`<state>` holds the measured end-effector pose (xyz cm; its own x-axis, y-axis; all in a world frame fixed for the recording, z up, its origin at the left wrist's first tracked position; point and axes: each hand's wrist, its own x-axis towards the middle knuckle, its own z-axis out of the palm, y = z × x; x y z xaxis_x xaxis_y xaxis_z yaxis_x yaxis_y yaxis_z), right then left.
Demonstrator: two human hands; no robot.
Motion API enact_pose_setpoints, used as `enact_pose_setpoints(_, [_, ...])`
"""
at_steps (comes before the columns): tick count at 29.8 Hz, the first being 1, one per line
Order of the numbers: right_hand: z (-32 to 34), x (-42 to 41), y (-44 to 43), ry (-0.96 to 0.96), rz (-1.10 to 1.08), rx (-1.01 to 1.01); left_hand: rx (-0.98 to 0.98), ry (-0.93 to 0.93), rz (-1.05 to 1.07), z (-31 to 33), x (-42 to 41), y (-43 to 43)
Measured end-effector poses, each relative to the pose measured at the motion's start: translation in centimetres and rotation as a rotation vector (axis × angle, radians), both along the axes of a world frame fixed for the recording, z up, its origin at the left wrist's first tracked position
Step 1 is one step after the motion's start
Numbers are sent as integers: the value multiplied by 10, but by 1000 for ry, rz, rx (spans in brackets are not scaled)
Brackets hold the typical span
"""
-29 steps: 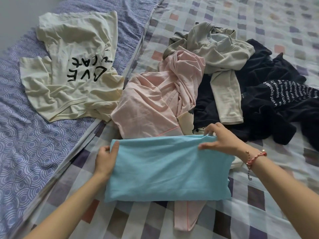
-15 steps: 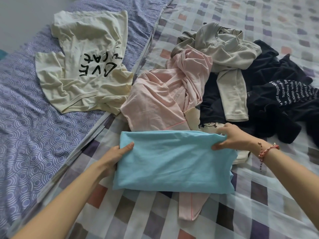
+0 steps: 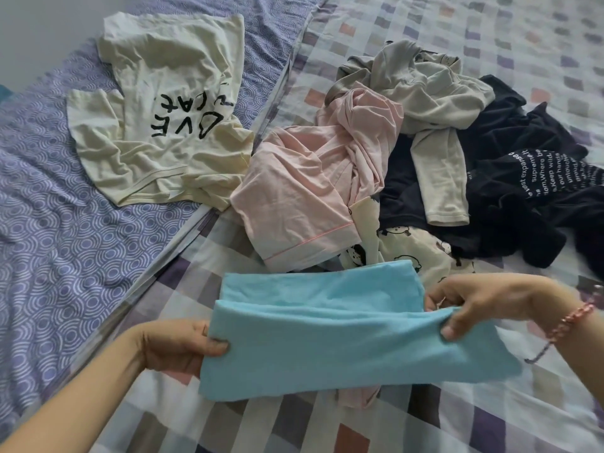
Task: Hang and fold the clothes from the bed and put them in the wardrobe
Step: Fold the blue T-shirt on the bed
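Close behind blue cloth (image 3: 343,348), pink garment (image 3: 304,191), dark clothes (image 3: 516,197) heaped; left hand (image 3: 173,348), right hand (image 3: 480,302) each grip cloth ends.

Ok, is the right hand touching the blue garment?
Touching. The head view shows the right hand pinching the blue garment at its folded edge, thumb on the near side.

Soft, even light lies over the bed (image 3: 228,407). A checked cover (image 3: 490,37) in lilac, grey and pink squares runs from 12 round to 6. At 9, a purple sheet (image 3: 65,243) with white swirls; at 11, plain grey wall (image 3: 39,31).
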<state>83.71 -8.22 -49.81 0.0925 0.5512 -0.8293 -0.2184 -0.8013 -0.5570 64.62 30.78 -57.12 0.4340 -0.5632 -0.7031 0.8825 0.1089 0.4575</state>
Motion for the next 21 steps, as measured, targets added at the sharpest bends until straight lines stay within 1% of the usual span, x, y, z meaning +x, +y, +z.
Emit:
enact_pose_setpoints(1, [-5, 0, 4, -78, -8, -32, 25, 27, 69, -4, 0, -2])
enact_pose_setpoints(2, [-14, 2, 9, -220, -79, -53, 88, 64, 190, -9, 2, -4])
enact_pose_setpoints(4, [-33, 7, 18, -539, -400, -86, 272, 101, 470, -19, 10, -13])
enact_pose_setpoints(5, [-42, 8, 21, -588, -556, -95, 365, 118, 574, -22, 15, -18])
enact_pose_setpoints(6, [-51, 6, 23, -565, -672, -87, 464, 128, 625, -25, 19, -24])
enact_pose_setpoints(7, [-61, 0, 24, -513, -755, -95, 572, 127, 650, -30, 22, -31])
enact_pose_setpoints(8, [-69, -9, 26, -502, -810, -124, 710, 103, 649, -35, 24, -40])
enact_pose_setpoints(9, [-75, -18, 29, -567, -836, -165, 880, 43, 626, -38, 24, -49])
enact_pose_setpoints(11, [-87, -32, 33, -790, -862, -234, 1221, -137, 549, -36, 20, -67])
enact_pose_setpoints(12, [-88, -38, 35, -859, -896, -240, 1326, -210, 543, -34, 17, -74])
enact_pose_setpoints(13, [-89, -41, 36, -891, -930, -228, 1392, -262, 552, -33, 14, -78])
enact_pose_setpoints(15, [-92, -45, 37, -906, -913, -231, 1505, -300, 480, -41, 9, -82])
enact_pose_setpoints(17, [-97, -48, 40, -946, -827, -349, 1629, -302, 383, -49, 8, -84])
enact_pose_setpoints(18, [-97, -49, 43, -998, -810, -435, 1687, -307, 395, -53, 8, -87])
enact_pose_setpoints(19, [-98, -49, 46, -1108, -785, -511, 1722, -295, 436, -54, 9, -91])
enact_pose_setpoints(20, [-98, -52, 53, -1276, -729, -532, 1748, -251, 479, -54, 9, -94])
enact_pose_setpoints(21, [-98, -59, 62, -1466, -660, -469, 1760, -173, 516, -52, 9, -96])
